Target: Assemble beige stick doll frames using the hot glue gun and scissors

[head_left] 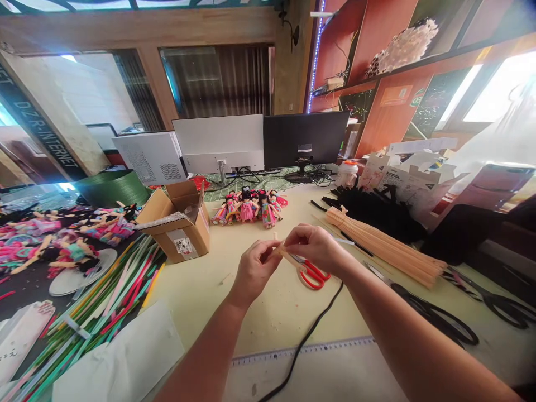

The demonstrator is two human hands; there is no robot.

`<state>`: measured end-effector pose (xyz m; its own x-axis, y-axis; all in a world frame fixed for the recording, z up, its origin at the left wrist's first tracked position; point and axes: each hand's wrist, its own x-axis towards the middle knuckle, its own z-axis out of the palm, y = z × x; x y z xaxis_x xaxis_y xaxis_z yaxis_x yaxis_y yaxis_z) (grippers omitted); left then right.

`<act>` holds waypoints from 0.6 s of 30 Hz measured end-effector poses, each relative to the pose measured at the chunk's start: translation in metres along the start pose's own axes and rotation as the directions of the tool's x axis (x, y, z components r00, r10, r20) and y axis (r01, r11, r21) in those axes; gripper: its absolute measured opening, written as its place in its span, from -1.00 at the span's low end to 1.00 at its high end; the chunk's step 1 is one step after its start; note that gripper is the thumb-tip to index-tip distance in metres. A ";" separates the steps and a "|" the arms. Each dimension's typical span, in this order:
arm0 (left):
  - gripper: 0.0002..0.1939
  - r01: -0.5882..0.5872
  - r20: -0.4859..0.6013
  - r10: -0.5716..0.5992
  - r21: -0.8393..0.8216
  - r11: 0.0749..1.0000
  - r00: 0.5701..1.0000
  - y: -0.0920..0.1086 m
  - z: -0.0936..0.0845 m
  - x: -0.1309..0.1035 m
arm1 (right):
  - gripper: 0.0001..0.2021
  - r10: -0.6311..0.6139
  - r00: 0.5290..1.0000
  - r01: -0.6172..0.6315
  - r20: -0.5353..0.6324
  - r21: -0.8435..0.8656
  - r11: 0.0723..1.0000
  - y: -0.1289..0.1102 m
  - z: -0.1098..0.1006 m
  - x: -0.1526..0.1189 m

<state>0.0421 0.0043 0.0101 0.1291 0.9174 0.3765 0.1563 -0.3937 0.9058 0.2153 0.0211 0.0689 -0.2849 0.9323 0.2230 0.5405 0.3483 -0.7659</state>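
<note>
My left hand (256,272) and my right hand (315,248) meet above the middle of the pale table (196,301). Each is pinched on a small piece of peach pipe cleaner (281,250), and a short end of it sticks up between them. Another peach end slants down below my right fingers. Red-handled scissors (313,276) lie on the table just under my right hand, their blades partly covered by it. Behind my hands stands a cluster of small dolls (248,207) in pink and coloured dresses.
An open cardboard box (183,244) stands left of the dolls. Coloured pipe cleaners (100,301) lie at left. A peach bundle (389,248) and black-handled scissors (435,315) lie at right. A ruler (326,347) and black cord (310,332) lie in front; monitors (220,139) stand behind.
</note>
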 end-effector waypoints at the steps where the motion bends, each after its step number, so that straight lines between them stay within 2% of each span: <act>1: -0.64 0.003 0.003 -0.003 -0.002 1.000 1.000 0.000 0.000 0.000 | -0.93 0.006 1.000 -0.006 0.010 0.005 1.000 0.000 -0.001 0.001; 8: -0.62 0.024 0.009 -0.024 -0.020 1.000 1.000 0.002 -0.001 0.000 | -0.95 -0.026 0.999 0.027 0.033 -0.025 0.999 -0.001 -0.002 0.003; 18: -0.56 0.159 0.097 -0.143 -0.191 0.969 0.985 0.008 -0.005 0.000 | -0.96 -0.167 0.983 0.176 0.070 -0.141 0.974 -0.010 -0.008 0.005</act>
<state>0.0380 0.0017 0.0187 0.1994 0.9542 0.2230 -0.0153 -0.2245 0.9743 0.2150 0.0232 0.0829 -0.4261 0.8517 0.3051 0.5882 0.5170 -0.6219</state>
